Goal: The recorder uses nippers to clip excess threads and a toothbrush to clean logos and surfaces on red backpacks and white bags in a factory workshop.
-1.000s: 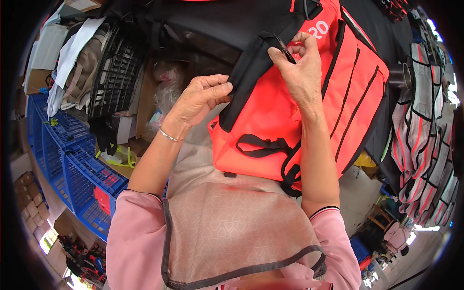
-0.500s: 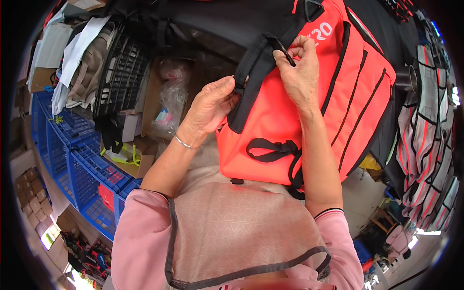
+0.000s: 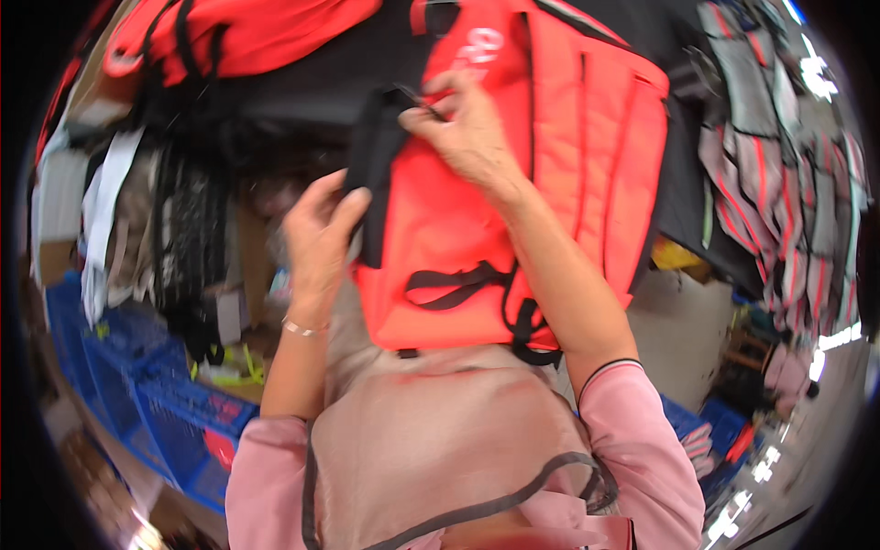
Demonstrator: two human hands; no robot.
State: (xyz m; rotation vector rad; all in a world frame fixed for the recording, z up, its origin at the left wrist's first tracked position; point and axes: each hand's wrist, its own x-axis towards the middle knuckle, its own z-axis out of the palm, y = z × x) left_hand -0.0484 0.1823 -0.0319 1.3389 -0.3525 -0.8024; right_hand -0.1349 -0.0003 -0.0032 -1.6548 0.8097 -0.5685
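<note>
A red-orange backpack (image 3: 440, 307) with black trim stands upright against my lap, a black side panel (image 3: 374, 183) along its left edge. My right hand (image 3: 467, 128) is closed in a pinch near the top of that panel, on a slim black piece (image 3: 442, 114). Motion blur hides whether the piece is a strap end or a small tool. Beside the panel's left edge is my left hand (image 3: 316, 229), its thumb and forefinger apart and the thumb tip over the black fabric. A black strap loop (image 3: 458, 282) lies on the bag's lower front.
Another red bag (image 3: 266, 37) lies on the black surface (image 3: 312, 87) at the far left. Blue plastic crates (image 3: 174, 403) and a black basket (image 3: 188, 229) stand to my left. Grey striped pieces (image 3: 761, 174) hang at the right. A grey-brown apron (image 3: 449, 440) covers my lap.
The view has shifted, putting the backpack further left in the picture and showing more of the other red bag. My left hand's grip on the panel edge has loosened; my right hand keeps its pinch.
</note>
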